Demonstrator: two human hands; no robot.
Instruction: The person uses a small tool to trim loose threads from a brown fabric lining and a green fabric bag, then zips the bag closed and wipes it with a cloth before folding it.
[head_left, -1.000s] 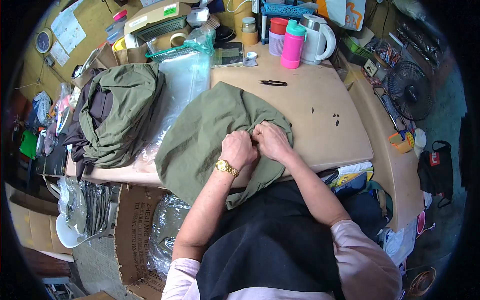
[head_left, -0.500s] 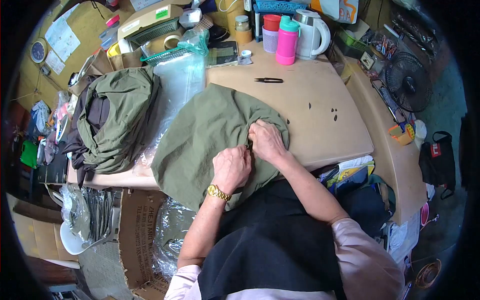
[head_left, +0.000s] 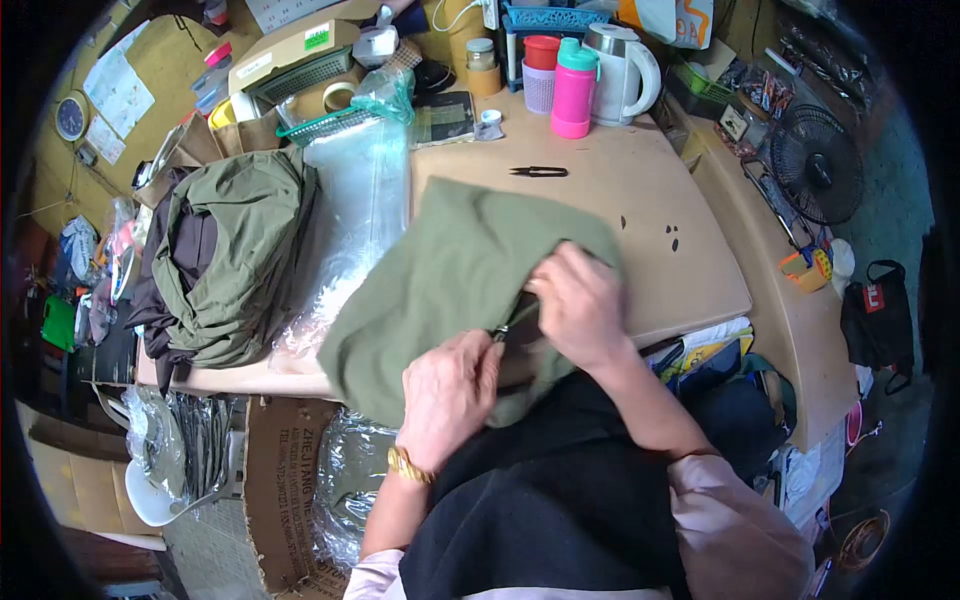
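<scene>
A loose piece of olive-green fabric [head_left: 430, 260], like a bag or cover, lies over the front of the table and hangs towards my lap. My left hand [head_left: 448, 385], with a gold watch on its wrist, pinches its near edge. A small dark fitting [head_left: 501, 332] shows at the left fingertips. To the right, my right hand [head_left: 580, 305] is closed on the fabric's edge, slightly blurred by motion. Between the hands the edge is spread into a gap, with a dark inside showing. Black thread snips [head_left: 539, 172] lie on the table beyond.
Left on the table sit a pile of green and dark fabric [head_left: 235, 260] and clear plastic bags [head_left: 355, 190]. A pink bottle [head_left: 573, 95] and a kettle [head_left: 625, 75] stand at the back. Several small dark pieces [head_left: 673, 238] lie right. An open carton [head_left: 280, 480] is below the table.
My hands have moved apart, the left down and leftwards, the right to the right. The fabric has shifted right, and a gap in its edge now shows between the hands.
</scene>
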